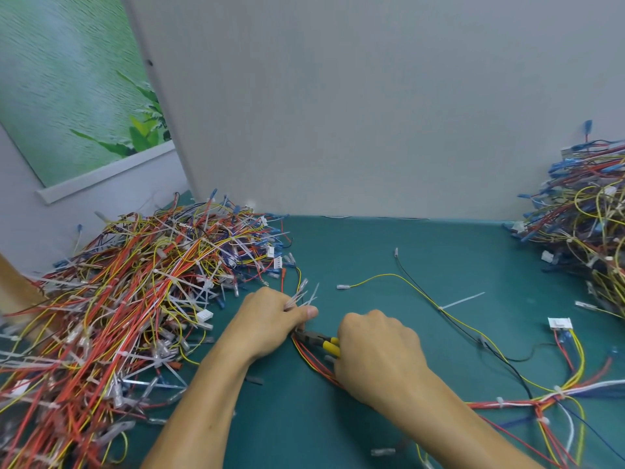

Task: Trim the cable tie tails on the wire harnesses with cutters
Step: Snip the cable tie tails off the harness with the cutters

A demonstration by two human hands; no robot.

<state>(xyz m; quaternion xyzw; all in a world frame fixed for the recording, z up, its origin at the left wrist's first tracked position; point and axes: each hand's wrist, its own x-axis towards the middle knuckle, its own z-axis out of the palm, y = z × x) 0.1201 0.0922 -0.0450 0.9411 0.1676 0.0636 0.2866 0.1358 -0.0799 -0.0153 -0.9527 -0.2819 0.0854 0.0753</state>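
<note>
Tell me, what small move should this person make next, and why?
Probably squeeze the cutters shut. The right hand grips their yellow handles, and their nose sits against the harness just under the thumb of the left hand, which grips that harness with pale ends sticking up from it. The tie itself is hidden, so this is a guess.

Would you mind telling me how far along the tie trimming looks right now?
Apparently done: the right pile shows no long tails. In hand: the left hand grips a harness while the right hand holds yellow-handled cutters at it. Left: the big left pile, bristling with white tails, plus one uncut tail on the loose yellow wire.
</note>
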